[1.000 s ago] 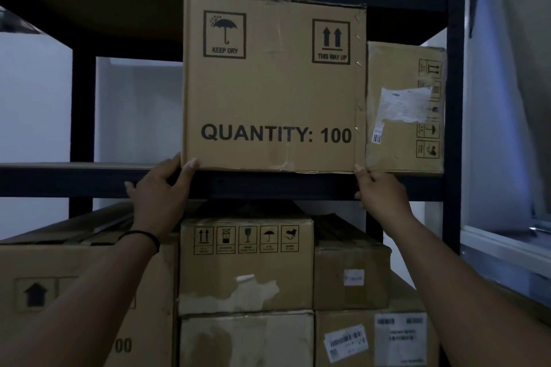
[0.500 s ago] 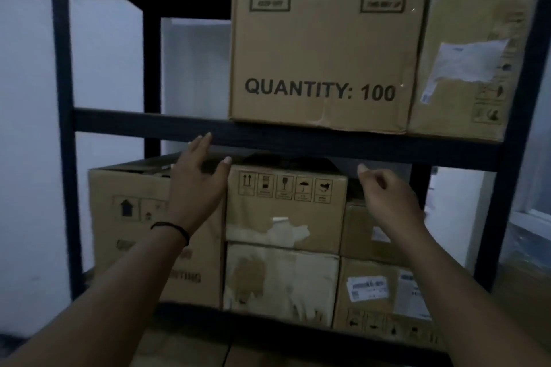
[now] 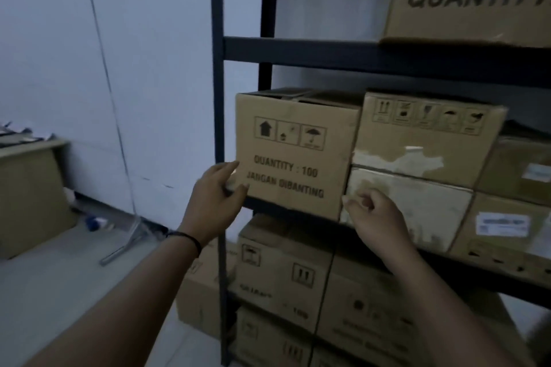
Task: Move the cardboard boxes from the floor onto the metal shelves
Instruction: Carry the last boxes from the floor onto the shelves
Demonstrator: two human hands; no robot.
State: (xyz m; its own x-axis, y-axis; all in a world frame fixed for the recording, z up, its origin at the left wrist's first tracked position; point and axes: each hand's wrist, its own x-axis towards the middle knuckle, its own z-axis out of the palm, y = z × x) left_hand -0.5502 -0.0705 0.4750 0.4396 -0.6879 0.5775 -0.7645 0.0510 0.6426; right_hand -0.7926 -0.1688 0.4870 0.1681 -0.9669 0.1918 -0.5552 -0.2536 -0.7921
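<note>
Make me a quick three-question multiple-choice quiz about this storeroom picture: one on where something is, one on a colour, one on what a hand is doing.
1. Where does the JANGAN DIBANTING box sit?
A. on the floor
B. at the left end of the middle shelf
C. on the desk

2. What colour is the shelf frame?
A. dark, near black
B. red
C. yellow

3. What is the left hand doing?
A. hanging at the person's side
B. holding a pen
C. reaching to the box's lower left corner, fingers extended

Answers: 1 B, its bottom edge rests on the shelf beam beside the upright post. 2 A, posts and beams look dark. 3 C, the hand is at that corner; actual contact is unclear.
</note>
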